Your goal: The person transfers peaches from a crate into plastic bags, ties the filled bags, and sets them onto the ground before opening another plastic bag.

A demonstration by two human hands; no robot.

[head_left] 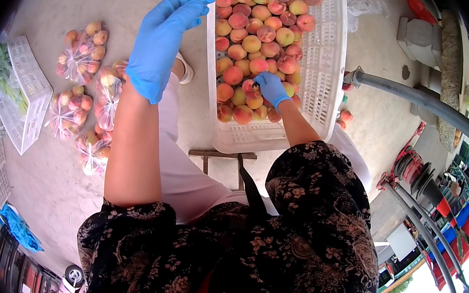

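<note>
A white plastic crate (323,70) full of red and yellow peaches (251,43) stands in front of me. My right hand (273,89), in a blue glove, reaches into its near half. The fingers of that hand are closed on a reddish peach (249,88), with a dark patch beside the fingertips. My left hand (162,42), also gloved in blue, is raised at the crate's left side. Its fingers are stretched out together, tips at the rim, and nothing shows in them.
Several clear plastic bags of peaches (82,53) sit on the concrete floor to my left. Beyond them stands a white crate with leafy greens (10,74). A metal pole (422,100) runs along the right. Loose peaches (345,116) lie right of the crate.
</note>
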